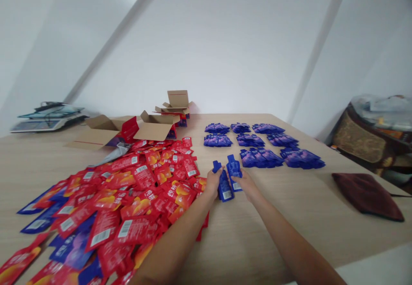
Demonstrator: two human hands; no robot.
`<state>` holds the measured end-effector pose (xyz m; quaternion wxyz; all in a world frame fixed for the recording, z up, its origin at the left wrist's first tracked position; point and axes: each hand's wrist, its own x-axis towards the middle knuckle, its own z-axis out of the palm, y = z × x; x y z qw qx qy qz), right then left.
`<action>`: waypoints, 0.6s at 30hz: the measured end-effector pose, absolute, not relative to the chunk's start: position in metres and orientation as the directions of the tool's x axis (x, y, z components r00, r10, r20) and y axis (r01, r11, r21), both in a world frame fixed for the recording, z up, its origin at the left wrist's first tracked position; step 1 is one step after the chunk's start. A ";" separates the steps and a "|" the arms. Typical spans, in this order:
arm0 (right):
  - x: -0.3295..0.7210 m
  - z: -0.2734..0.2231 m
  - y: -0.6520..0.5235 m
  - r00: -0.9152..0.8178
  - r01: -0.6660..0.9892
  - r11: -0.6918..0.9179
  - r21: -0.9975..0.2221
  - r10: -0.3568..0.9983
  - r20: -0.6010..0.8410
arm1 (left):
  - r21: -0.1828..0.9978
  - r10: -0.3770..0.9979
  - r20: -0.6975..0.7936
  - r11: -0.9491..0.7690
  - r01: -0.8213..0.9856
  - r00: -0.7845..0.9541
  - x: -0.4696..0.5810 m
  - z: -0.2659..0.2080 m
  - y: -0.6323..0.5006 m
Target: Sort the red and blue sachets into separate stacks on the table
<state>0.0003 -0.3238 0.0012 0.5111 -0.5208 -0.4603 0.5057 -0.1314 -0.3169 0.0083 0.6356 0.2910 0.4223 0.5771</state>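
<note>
My left hand (213, 182) is closed on a blue pouch (225, 189) with a narrow neck and a white barcode label. Beside it, my right hand (245, 183) grips a second blue pouch (234, 167), also showing a barcode. Both pouches are held close together above the table. To the left spreads a big heap of red pouches (141, 199), with some blue pouches (75, 242) mixed in near its left edge. Beyond my hands, blue pouches lie in several overlapping groups, the closest being a fanned group (260, 158).
Open cardboard boxes (157, 127) stand behind the heap. A flat scale-like device (48, 122) with things piled on it sits far left. A dark red cloth (367, 195) lies at the right edge of the table (244, 242). Past that edge is a patterned chair (357, 141) with bags.
</note>
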 end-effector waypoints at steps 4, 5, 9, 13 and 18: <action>0.003 -0.001 -0.330 -0.019 -0.073 -0.014 -0.997 1.000 -0.013 | 0.798 0.977 -0.198 0.113 -0.592 -0.080 -0.133 0.008 -0.316; 0.003 -0.001 -0.333 -0.063 -0.093 0.004 -0.996 0.998 0.010 | 0.783 0.976 -0.199 0.105 -0.612 -0.087 -0.133 0.008 -0.315; 0.000 -0.001 -0.344 -0.104 -0.104 0.013 -0.994 0.994 0.024 | 0.826 0.975 -0.153 0.036 -0.562 -0.162 -0.129 0.005 -0.310; 0.002 0.003 -0.352 -0.094 -0.039 -0.040 -0.998 0.995 -0.037 | 0.900 0.976 -0.096 0.002 -0.436 -0.195 -0.124 0.003 -0.307; 0.015 0.009 -0.358 -0.162 -0.093 -0.217 -0.972 0.966 -0.200 | 0.899 0.982 -0.148 0.085 -0.429 -0.115 -0.123 0.006 -0.309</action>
